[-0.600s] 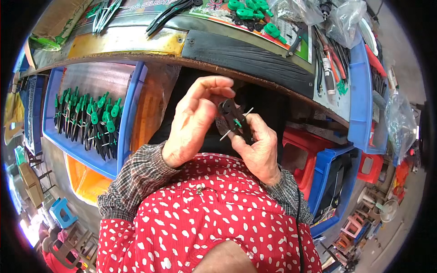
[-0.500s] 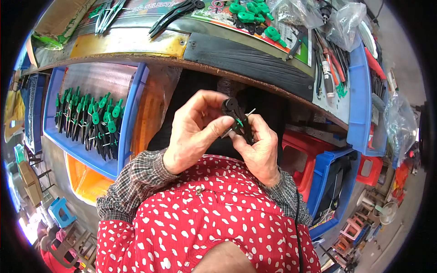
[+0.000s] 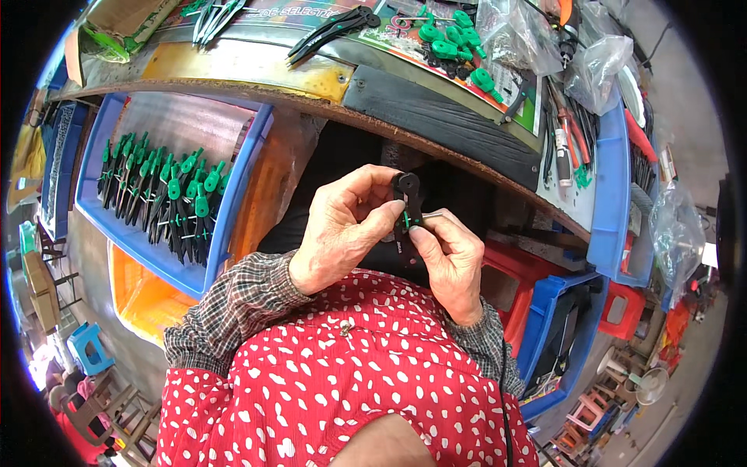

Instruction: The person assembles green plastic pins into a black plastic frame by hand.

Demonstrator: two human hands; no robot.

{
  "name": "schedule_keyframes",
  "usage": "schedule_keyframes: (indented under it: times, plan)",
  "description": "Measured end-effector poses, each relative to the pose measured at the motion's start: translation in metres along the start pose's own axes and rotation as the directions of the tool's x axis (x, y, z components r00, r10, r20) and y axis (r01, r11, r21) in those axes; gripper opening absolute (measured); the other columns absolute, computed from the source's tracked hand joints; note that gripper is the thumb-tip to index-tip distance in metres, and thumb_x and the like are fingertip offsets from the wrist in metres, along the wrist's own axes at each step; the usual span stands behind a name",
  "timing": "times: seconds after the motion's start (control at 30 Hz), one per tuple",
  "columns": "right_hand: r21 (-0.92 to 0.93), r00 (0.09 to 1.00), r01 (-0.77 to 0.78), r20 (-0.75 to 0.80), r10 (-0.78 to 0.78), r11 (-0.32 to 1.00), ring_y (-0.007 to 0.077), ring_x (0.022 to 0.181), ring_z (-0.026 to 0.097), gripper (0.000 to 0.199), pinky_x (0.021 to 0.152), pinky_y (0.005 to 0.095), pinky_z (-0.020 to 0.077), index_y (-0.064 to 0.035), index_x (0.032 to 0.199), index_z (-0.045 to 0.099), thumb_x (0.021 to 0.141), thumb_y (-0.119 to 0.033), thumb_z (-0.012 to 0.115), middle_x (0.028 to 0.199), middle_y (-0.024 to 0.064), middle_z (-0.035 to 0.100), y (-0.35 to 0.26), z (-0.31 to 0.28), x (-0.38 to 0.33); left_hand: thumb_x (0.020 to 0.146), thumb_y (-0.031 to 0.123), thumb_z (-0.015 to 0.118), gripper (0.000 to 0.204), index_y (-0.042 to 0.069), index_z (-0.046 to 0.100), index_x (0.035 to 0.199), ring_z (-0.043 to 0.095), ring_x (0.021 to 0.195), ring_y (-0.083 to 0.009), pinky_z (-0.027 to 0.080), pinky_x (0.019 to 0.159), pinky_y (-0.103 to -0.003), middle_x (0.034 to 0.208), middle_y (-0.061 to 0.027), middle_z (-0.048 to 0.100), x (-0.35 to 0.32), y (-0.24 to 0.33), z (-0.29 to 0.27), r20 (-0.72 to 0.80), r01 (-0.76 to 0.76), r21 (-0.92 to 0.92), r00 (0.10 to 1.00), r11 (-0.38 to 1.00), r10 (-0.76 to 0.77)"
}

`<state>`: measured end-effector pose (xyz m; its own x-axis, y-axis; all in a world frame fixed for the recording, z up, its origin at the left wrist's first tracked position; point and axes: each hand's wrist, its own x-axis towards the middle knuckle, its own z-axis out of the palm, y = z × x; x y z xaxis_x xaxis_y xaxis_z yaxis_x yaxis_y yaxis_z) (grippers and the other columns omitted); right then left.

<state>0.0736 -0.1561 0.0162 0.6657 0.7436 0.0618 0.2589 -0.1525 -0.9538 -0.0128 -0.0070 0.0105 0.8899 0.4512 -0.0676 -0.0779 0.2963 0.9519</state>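
Both hands have drawn closer together since the earlier frame, fingers now curled tight. Left hand (image 3: 342, 229) and right hand (image 3: 447, 261) pinch a small black tool (image 3: 406, 210) with green tips, held upright below the workbench (image 3: 436, 109), above the lap.

We are wearing a red, white-spotted apron (image 3: 342, 389) over plaid sleeves (image 3: 233, 307), holding a black-and-green tool (image 3: 406, 210) beside blue bins (image 3: 233, 187).

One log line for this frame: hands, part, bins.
left hand pinching black tool | right hand holding it | blue bin of tools at left
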Motion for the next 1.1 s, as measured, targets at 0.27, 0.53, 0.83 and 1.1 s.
schedule_keyframes:
  times: [0.27, 0.53, 0.83, 1.1]
  plan:
    - [0.024, 0.999, 0.045, -0.004, -0.045, 0.999, 0.0113, 0.063, 0.055, 0.012, 0.055, 0.0240, 0.0421, 0.0042, 0.091, 0.064, 0.089, -0.008, 0.062, 0.078, 0.0066, 0.060, 0.005, 0.003, -0.001, 0.090, 0.004, 0.059, 0.023, -0.002, 0.058, 0.112, 0.058, 0.078, -0.0063, 0.050, 0.067, -0.021, 0.094, -0.0027, 0.064, 0.000, 0.001, -0.008, 0.070, 0.038, -0.035, 0.997, 0.999, -0.036]
    - [0.284, 0.988, -0.153, 0.018, 0.154, 0.946, 0.0036, 0.064, 0.047, 0.014, 0.054, 0.0189, 0.0384, 0.0057, 0.086, 0.063, 0.090, -0.007, 0.062, 0.077, -0.0005, 0.056, -0.003, 0.010, -0.002, 0.091, 0.007, 0.059, 0.025, -0.001, 0.059, 0.114, 0.058, 0.077, -0.0073, 0.049, 0.067, -0.023, 0.093, -0.0030, 0.064, 0.006, 0.001, -0.014, 0.100, 0.088, -0.082, 0.992, 0.993, -0.079]
    - [0.335, 0.983, -0.184, 0.071, 0.170, 0.924, 0.0017, 0.063, 0.054, 0.019, 0.053, 0.0171, 0.0441, 0.0010, 0.103, 0.067, 0.093, -0.014, 0.061, 0.089, 0.0039, 0.070, 0.003, 0.011, -0.001, 0.092, 0.012, 0.060, 0.023, 0.000, 0.060, 0.112, 0.059, 0.077, -0.0073, 0.050, 0.066, -0.022, 0.089, -0.0016, 0.064, 0.009, -0.002, -0.017, 0.098, 0.139, -0.141, 0.987, 0.980, -0.126]
    - [0.292, 0.987, -0.157, 0.064, 0.145, 0.943, 0.0020, 0.065, 0.055, 0.020, 0.054, 0.0173, 0.0461, 0.0007, 0.104, 0.067, 0.092, -0.014, 0.061, 0.090, 0.0031, 0.069, 0.001, 0.014, 0.000, 0.093, 0.018, 0.062, 0.022, 0.001, 0.061, 0.108, 0.058, 0.074, -0.0047, 0.049, 0.065, -0.020, 0.087, 0.0003, 0.063, 0.011, -0.004, -0.020, 0.098, 0.135, -0.117, 0.987, 0.984, -0.124]
